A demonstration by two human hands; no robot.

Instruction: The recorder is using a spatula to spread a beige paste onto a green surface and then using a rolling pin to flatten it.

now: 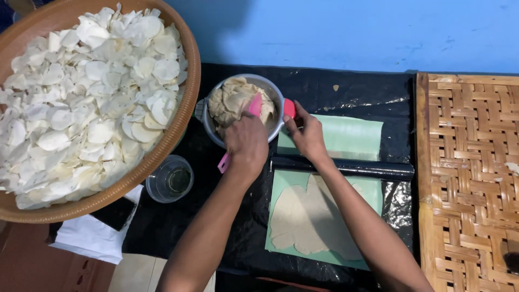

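Landmark is the round grey metal pot (208, 127) holding pale beige dough (232, 100), sitting on black plastic sheeting (357, 89).

Left hand (246, 143) is over the pot's near rim, fingers curled tight round a flat pink plastic scraper (254, 105); the blade tip rests against the dough inside the pot, the handle end sticks out below the hand, just outside the pot's near edge.

Right hand (307, 135) is at the pot's right side, fingers pinched on the pot's red handle knob (289, 108), steadying it.

Just right of the pot and nearer the person: a pale green plastic sheet (346, 135) lying flat, crossed by a black cylindrical rolling pin (367, 168). On the near part of the sheet, a thin flattened patch of beige dough (308, 216), irregular outline.

Left of the pot, touching or nearly touching its rim: a large round brown woven basket (186, 116) heaped with white thin sliced chips (86, 92). Near-left of the pot, just under the basket's edge: a clear plastic cup (170, 179) with a little liquid. Further left of the cup, a white cloth (92, 238).

Far right of the pot, well apart: a woven bamboo mat (470, 173). Beyond the pot, a blue wall (351, 32).
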